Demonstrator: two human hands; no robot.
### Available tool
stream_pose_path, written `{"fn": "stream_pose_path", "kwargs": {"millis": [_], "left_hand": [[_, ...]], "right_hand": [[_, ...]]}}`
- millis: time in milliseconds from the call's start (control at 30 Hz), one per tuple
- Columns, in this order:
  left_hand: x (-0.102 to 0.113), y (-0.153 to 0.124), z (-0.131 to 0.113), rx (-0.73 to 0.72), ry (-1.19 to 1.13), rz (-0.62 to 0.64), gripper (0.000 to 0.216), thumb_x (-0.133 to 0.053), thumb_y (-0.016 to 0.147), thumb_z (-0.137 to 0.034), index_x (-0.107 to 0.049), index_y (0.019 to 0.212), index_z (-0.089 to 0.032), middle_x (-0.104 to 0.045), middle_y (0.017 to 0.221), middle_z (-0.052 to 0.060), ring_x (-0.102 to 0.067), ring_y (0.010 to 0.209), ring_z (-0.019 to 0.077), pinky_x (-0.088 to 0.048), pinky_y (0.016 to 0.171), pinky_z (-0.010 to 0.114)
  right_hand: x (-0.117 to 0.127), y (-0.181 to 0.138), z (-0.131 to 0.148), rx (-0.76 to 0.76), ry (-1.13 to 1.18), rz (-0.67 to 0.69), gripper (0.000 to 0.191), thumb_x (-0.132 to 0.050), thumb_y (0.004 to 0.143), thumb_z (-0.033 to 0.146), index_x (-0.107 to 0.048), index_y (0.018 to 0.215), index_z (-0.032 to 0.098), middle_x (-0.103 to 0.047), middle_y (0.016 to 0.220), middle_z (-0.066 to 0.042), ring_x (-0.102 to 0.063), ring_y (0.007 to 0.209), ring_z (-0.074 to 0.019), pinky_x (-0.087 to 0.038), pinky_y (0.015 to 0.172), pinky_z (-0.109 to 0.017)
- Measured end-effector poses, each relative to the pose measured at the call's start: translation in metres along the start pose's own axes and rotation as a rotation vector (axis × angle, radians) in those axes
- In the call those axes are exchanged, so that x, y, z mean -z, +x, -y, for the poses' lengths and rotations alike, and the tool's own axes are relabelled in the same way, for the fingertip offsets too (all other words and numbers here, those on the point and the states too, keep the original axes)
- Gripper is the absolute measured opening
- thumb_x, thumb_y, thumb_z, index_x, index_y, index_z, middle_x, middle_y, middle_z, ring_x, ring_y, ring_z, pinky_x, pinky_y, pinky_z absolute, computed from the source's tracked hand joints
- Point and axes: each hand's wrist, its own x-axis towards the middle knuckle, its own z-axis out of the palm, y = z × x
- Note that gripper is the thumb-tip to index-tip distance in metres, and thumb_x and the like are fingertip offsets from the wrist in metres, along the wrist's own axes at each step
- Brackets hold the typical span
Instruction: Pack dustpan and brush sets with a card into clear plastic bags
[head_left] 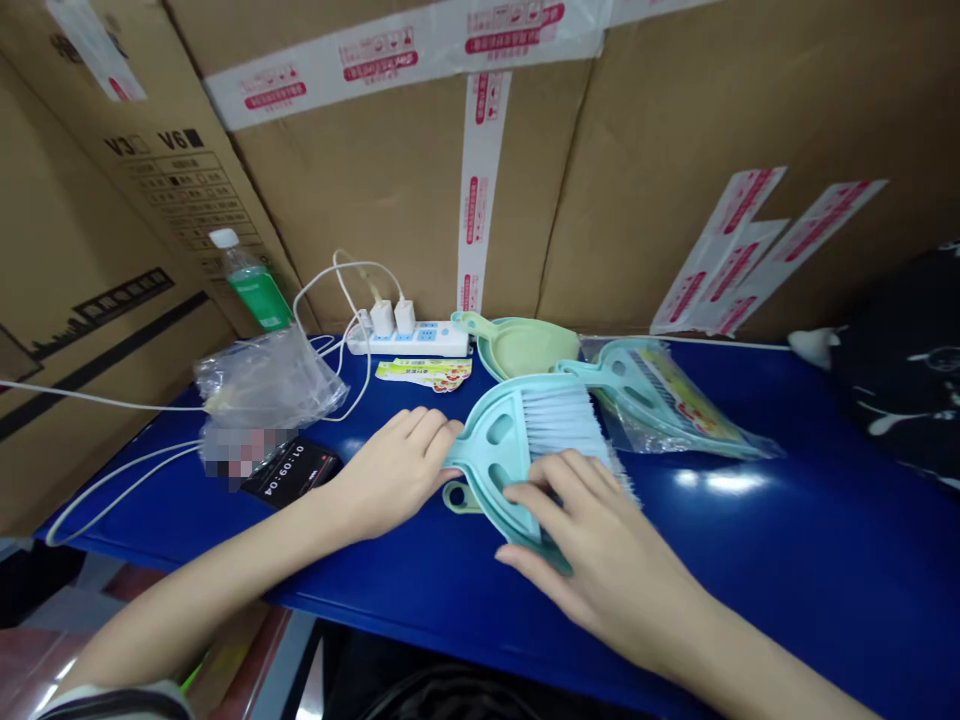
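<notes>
A light-blue hand brush (496, 455) with pale bristles lies nested on a dustpan (486, 402) of the same colour, in the middle of the view. My left hand (397, 465) is closed around their handle end. My right hand (592, 535) has its curled fingers on the brush head and its thumb by the pan's lower edge; part of the bristles is hidden under it. Below the blue pan a green handle with a hole (459, 497) pokes out. Behind lies a green dustpan (529, 346), and to the right a bagged blue brush-and-dustpan set (660, 400).
On the blue table (787, 560) stand a power strip (420, 340) with plugged-in chargers and a green-labelled bottle (259, 290). Crumpled clear plastic (270, 375), a phone (296, 475), a printed card (424, 373) and loose white cables lie left. Cardboard boxes (390, 190) wall the back.
</notes>
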Motion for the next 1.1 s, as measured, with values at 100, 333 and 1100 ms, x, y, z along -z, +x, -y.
{"fn": "stream_pose_path", "kwargs": {"millis": [100, 333, 1100], "left_hand": [[0.001, 0.007, -0.008, -0.028, 0.022, -0.034, 0.033, -0.035, 0.102, -0.029, -0.057, 0.111, -0.005, -0.063, 0.092, 0.012, -0.06, 0.082, 0.0249, -0.05, 0.071, 0.036], [0.015, 0.014, -0.001, -0.031, 0.031, 0.016, 0.028, -0.036, 0.097, -0.014, -0.058, 0.113, -0.007, -0.064, 0.097, 0.011, -0.06, 0.089, 0.0242, -0.051, 0.078, 0.036], [-0.06, 0.155, 0.087, 0.053, -0.161, 0.228, 0.035, -0.045, 0.093, -0.013, -0.063, 0.123, -0.017, -0.062, 0.112, 0.011, -0.054, 0.106, 0.0223, -0.043, 0.096, 0.036]], "right_hand": [[-0.012, -0.004, 0.008, -0.064, -0.022, -0.022, 0.022, -0.056, 0.091, 0.031, -0.058, 0.074, 0.018, -0.054, 0.075, -0.004, -0.047, 0.073, -0.0209, -0.038, 0.066, -0.032], [-0.003, -0.003, 0.005, -0.034, -0.229, -0.168, 0.029, -0.046, 0.094, 0.022, -0.058, 0.068, 0.02, -0.048, 0.067, -0.003, -0.041, 0.068, -0.0202, -0.029, 0.065, -0.032], [0.005, -0.014, -0.008, -0.142, -0.196, 0.217, 0.021, -0.061, 0.089, 0.027, -0.057, 0.071, 0.02, -0.064, 0.065, 0.0, -0.06, 0.054, -0.018, -0.038, 0.054, -0.029]]}}
